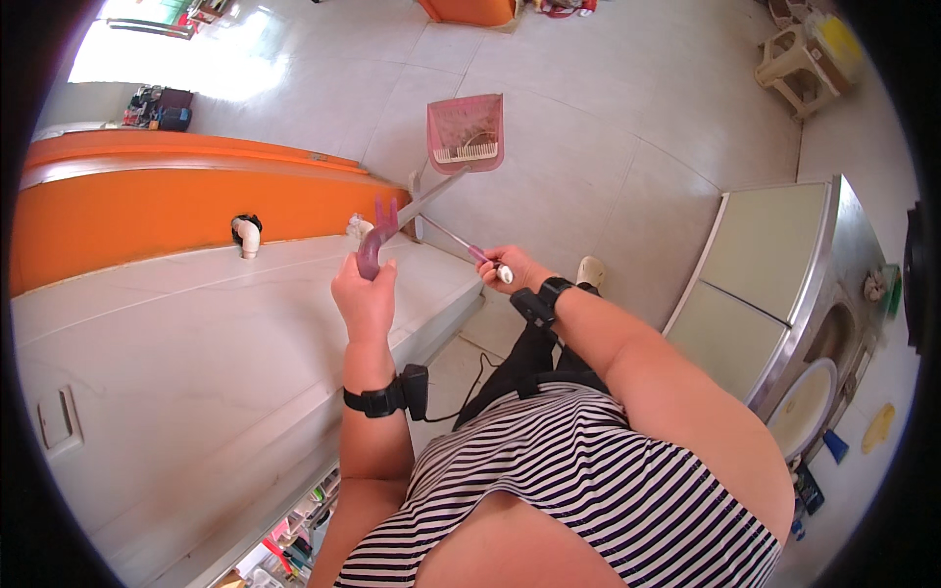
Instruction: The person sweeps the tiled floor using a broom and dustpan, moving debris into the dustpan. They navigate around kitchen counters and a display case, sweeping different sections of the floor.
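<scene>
My left hand (365,301) is closed around the curved purple handle (370,253) of a long-handled dustpan, above a white countertop (220,353). From that handle a pale shaft (434,197) runs to the pink pan (466,136) on the tiled floor. Brown dirt marks the pan's inside, and a row of white comb teeth (467,153) lines its near part. My right hand (514,269) grips a thin rod (448,231) by its purple and white end. The rod's far end passes behind the dustpan shaft by the counter corner, and what it carries is hidden.
An orange panel (184,213) with a white pipe elbow (250,237) borders the counter on the left. At right stands a cabinet (764,250) with a metal top and a white basin (805,411). Beige stools (798,70) stand at the far right. Grey floor tiles (573,162) lie ahead.
</scene>
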The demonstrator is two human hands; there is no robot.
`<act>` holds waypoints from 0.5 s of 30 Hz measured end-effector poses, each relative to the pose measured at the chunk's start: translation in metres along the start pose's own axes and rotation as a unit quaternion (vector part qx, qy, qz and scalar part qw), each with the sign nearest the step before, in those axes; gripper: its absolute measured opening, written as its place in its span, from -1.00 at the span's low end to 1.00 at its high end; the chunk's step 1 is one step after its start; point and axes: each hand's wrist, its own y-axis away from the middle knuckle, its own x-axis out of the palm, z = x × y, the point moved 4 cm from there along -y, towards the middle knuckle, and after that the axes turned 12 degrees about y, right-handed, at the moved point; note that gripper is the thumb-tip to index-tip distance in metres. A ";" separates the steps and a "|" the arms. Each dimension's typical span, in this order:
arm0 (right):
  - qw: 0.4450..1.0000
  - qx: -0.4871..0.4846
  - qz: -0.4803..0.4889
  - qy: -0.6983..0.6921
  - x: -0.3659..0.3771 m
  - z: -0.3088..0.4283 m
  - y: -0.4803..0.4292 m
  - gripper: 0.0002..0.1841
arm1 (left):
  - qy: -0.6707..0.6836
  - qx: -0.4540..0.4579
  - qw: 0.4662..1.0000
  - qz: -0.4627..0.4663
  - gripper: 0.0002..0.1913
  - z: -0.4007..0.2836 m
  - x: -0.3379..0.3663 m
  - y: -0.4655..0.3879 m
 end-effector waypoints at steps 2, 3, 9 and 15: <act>0.993 0.007 -0.082 0.086 -0.003 -0.001 -0.016 -0.84 | 0.010 0.000 1.000 -0.011 -0.77 0.002 0.000 0.001; 0.982 0.006 -0.136 0.128 -0.008 0.001 -0.020 -0.85 | 0.021 -0.004 1.000 -0.017 -0.77 0.004 0.000 0.001; 0.981 0.058 -0.131 0.129 -0.052 0.008 0.026 -0.77 | 0.034 -0.037 0.998 -0.028 -0.78 0.012 0.001 0.002; 0.973 0.030 -0.191 0.127 -0.078 0.018 0.184 -0.92 | 0.028 -0.043 0.998 -0.023 -0.78 0.017 0.005 -0.001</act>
